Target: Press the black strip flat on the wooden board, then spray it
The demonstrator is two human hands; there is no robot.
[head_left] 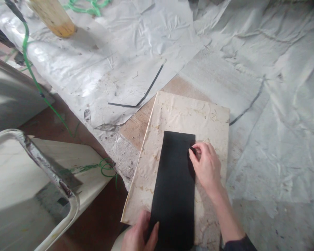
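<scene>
A long flat black strip, leather-like or rubber-like, lies lengthwise over a cream-coloured board marked with glue-like stains. My right hand pinches the strip's right edge near its far end, thumb and fingertips together. Low in the view, my left hand grips the left edge of the strip, with the thumb on top and the fingers partly hidden beneath. The near end of the strip runs out of the picture.
Wrinkled pale sheeting covers the work surface. Thin dark offcuts lie beyond the board. A bottle with amber residue stands at the back left. Green cord hangs over the left edge, near a worn chair-like frame.
</scene>
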